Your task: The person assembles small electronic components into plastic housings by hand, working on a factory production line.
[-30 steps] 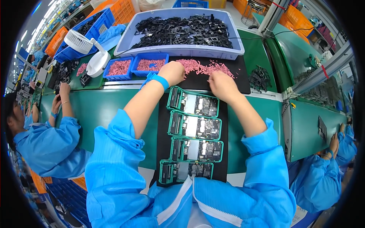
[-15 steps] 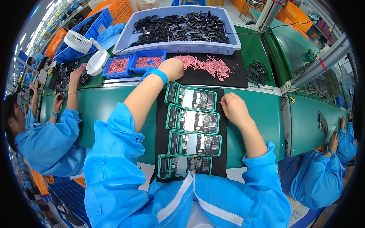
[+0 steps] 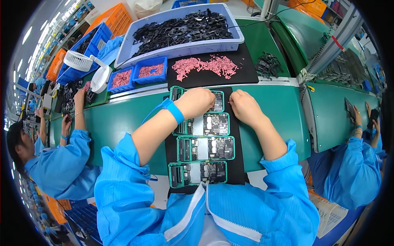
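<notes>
Left grip (image 3: 198,101), right grip (image 3: 246,107) — curled.

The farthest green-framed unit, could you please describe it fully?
The green-framed unit has a plastic-looking green rim around dark circuitry, with a dark panel at left. It lies on a black mat, farthest of four. The left hand covers its middle, hiding any contact; the right hand is beside it.

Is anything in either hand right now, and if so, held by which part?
Cannot tell: the left hand is over the farthest green-framed circuit board, the right hand beside it; anything pinched is hidden or too small.
</notes>
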Demonstrator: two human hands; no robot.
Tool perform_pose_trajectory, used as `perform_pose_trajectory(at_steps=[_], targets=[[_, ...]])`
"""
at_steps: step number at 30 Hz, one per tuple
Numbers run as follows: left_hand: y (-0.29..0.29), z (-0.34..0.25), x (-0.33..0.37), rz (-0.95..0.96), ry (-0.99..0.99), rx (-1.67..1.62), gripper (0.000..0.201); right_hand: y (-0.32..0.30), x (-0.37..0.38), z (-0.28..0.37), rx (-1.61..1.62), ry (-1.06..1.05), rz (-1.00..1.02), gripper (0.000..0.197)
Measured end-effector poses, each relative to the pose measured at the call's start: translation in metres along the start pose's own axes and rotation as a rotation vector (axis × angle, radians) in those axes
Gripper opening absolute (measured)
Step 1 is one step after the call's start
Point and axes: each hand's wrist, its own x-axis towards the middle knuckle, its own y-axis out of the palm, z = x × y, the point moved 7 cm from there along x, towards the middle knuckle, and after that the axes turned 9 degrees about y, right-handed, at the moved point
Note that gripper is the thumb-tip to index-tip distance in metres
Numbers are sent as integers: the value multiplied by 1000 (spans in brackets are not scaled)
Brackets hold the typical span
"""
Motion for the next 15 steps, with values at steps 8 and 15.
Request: perform_pose_trajectory(at_steps=[8, 15], targets=[[1, -1, -6, -61, -59, 144, 9, -4, -2, -2, 14, 3, -11, 4], [2, -4, -6, -106, -30, 208, 5, -4, -2, -1, -2, -11, -29, 4]])
